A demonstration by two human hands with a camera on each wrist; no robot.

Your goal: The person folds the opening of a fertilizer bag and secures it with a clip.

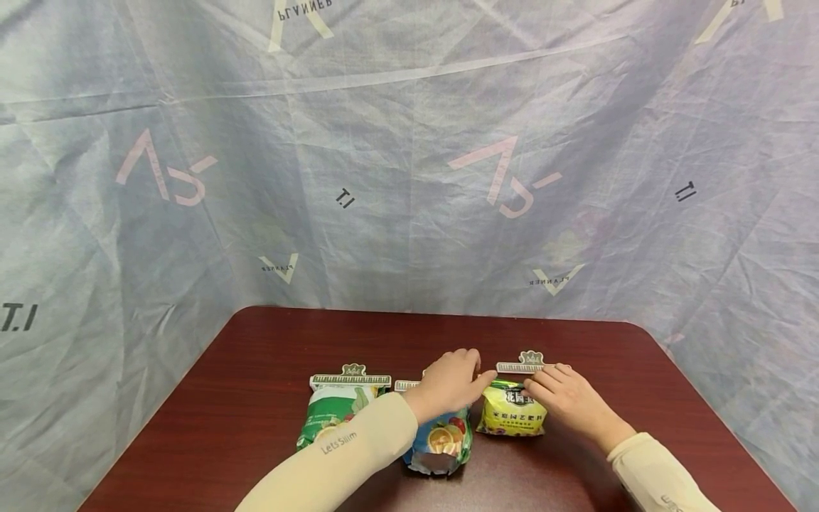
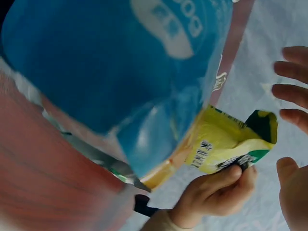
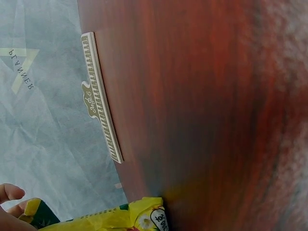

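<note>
My right hand pinches the top edge of a small yellow snack bag. In the left wrist view that right hand has its thumb on the front of the yellow bag, whose top corner is folded and gaping. My left hand hovers over a blue bag, close to the yellow one, its fingers spread in the left wrist view. Behind the yellow bag, a white keyboard-patterned sealing clip lies loose on the table; the right wrist view shows this clip whole.
At the left stands a green and white bag with a similar clip across its top. Another clip sits at the blue bag's top, partly behind my left arm. The dark red table ends at a grey cloth backdrop.
</note>
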